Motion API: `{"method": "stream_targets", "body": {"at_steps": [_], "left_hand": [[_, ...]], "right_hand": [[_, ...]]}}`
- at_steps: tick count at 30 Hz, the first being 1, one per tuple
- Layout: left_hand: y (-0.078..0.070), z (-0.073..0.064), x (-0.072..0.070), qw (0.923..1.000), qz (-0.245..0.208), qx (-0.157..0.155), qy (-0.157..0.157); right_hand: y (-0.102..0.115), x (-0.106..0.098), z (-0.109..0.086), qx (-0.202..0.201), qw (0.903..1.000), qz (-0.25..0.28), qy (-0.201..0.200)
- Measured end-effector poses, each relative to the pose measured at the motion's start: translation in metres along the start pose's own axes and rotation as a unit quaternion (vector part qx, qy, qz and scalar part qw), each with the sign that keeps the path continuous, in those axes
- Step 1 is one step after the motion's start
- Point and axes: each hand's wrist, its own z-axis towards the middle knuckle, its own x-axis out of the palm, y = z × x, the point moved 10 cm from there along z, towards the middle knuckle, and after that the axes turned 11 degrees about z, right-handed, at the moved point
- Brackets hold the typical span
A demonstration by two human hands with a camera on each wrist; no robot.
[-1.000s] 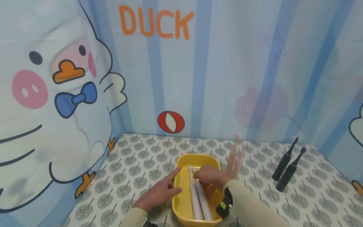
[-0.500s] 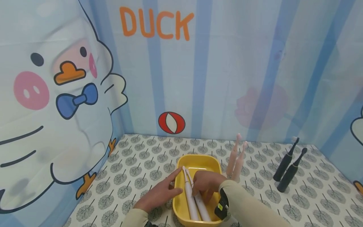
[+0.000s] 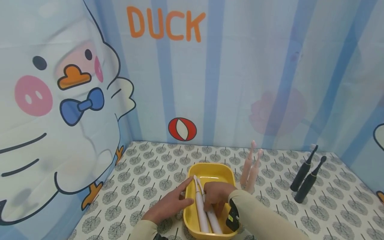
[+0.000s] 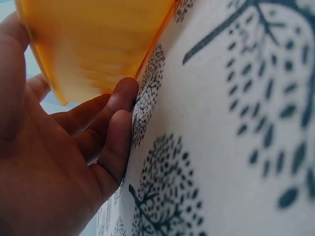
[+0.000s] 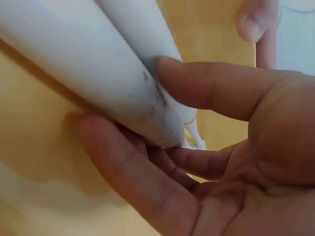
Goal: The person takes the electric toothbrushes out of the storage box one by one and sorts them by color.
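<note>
Two white electric toothbrushes lie side by side, heads away from me, in a yellow tray (image 3: pixel 213 167). My right hand (image 3: pixel 217 195) reaches down into the tray and holds the right-hand toothbrush (image 3: pixel 213 221) by its handle. In the right wrist view, the thumb is on one side of this handle (image 5: pixel 98 64) and the fingers curl round the other. The left-hand toothbrush (image 3: pixel 201 211) leans along the tray's left wall. My left hand (image 3: pixel 171 203) grips that side, thumb and index finger over the rim, other fingers low against the outside in the left wrist view.
Two pink electric toothbrushes (image 3: pixel 250 171) stand upright behind the tray's right side. Farther right, two black electric toothbrushes (image 3: pixel 304 180) stand together. A tree-patterned cloth (image 3: pixel 144 180) covers the table, and a duck-print curtain (image 3: pixel 234 66) hangs behind it.
The two white toothbrushes have shifted left in the tray, their heads now near its left wall. My right hand has moved slightly left and lower with them; the left hand stays at the rim.
</note>
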Motion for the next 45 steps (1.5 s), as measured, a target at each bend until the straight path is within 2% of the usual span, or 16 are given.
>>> {"method": "stream_targets", "body": {"at_steps": [4, 8, 13, 20, 23, 27, 30, 35, 45], "left_hand": [[-0.001, -0.001, 0.001, 1.0, 0.008, 0.002, -0.001], [0.0, -0.001, 0.0, 0.9999, 0.014, 0.001, -0.005], [0.0, -0.001, 0.0, 1.0, -0.001, 0.002, 0.0], [-0.001, -0.001, 0.001, 0.9995, -0.026, 0.006, 0.014], [-0.001, -0.001, 0.003, 0.9992, -0.035, 0.006, 0.018], [-0.001, -0.001, 0.003, 0.9989, -0.043, 0.002, 0.021], [-0.001, -0.001, 0.003, 0.9987, -0.046, 0.003, 0.022], [-0.003, -0.003, 0.001, 0.9997, -0.023, 0.007, 0.008], [-0.004, -0.003, -0.002, 0.9999, 0.001, 0.012, -0.011]], "right_hand": [[-0.001, 0.001, 0.002, 0.007, 0.9998, -0.015, -0.012], [0.001, 0.001, 0.003, -0.002, 0.9997, -0.015, -0.021], [0.005, 0.0, -0.001, -0.027, 0.9994, 0.006, -0.022], [0.007, -0.005, -0.005, -0.032, 0.9991, 0.011, -0.024], [0.009, -0.012, -0.008, -0.045, 0.9982, 0.021, -0.035], [0.014, -0.022, -0.013, -0.082, 0.9946, 0.051, -0.037], [0.015, -0.028, -0.018, -0.104, 0.9902, 0.087, -0.033], [0.02, -0.039, -0.026, -0.131, 0.9807, 0.14, -0.036], [0.02, -0.067, -0.051, -0.184, 0.9473, 0.257, -0.053]]}}
